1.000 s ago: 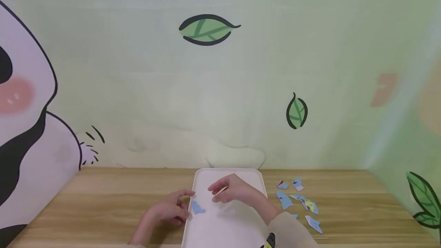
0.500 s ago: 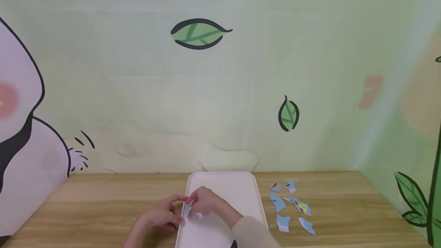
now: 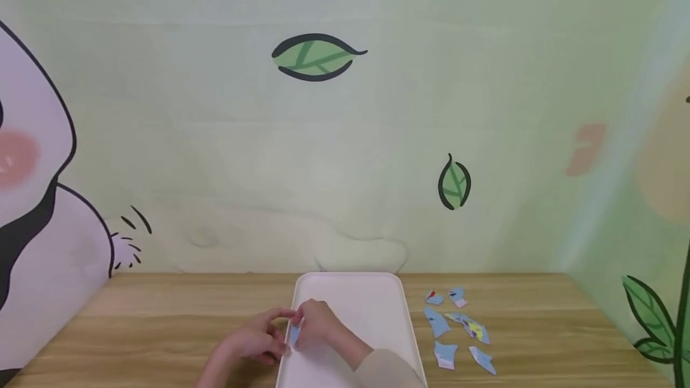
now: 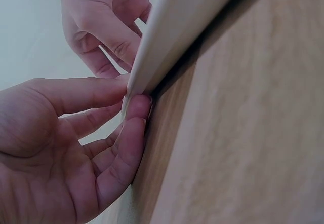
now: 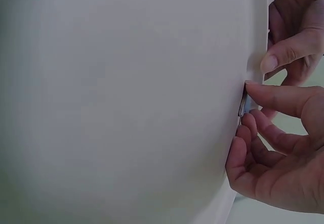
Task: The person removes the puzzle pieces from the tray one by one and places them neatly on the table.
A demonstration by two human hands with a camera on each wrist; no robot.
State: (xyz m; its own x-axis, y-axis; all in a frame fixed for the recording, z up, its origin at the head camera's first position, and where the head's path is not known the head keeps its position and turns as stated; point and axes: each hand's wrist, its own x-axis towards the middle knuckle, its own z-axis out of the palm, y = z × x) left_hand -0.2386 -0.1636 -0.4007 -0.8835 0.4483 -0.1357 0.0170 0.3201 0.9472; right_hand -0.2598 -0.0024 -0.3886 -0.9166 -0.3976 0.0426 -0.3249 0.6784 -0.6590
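Note:
On the wooden table stands a white tray (image 3: 366, 301). My left hand (image 3: 252, 338) grips its left rim, thumb on top and fingers curled against the outer side, as the left wrist view shows. Just inside that rim lies a light blue puzzle piece (image 3: 294, 334), partly covered by my right hand (image 3: 319, 327). In the right wrist view, the thumb and fingers of that hand pinch the edges of the piece (image 5: 247, 104), of which only a sliver shows. The fingertips of both hands are close together at the rim.
Several loose puzzle pieces lie on the table right of the tray, among them a blue and yellow one (image 3: 474, 329), a blue one (image 3: 436, 322) and a blue and pink one (image 3: 445, 354). A printed wall (image 3: 226, 136) rises behind the table (image 3: 188, 310).
My right hand has moved left from above the tray's middle down to the blue piece and now holds it at the left rim. My left hand stays at the rim.

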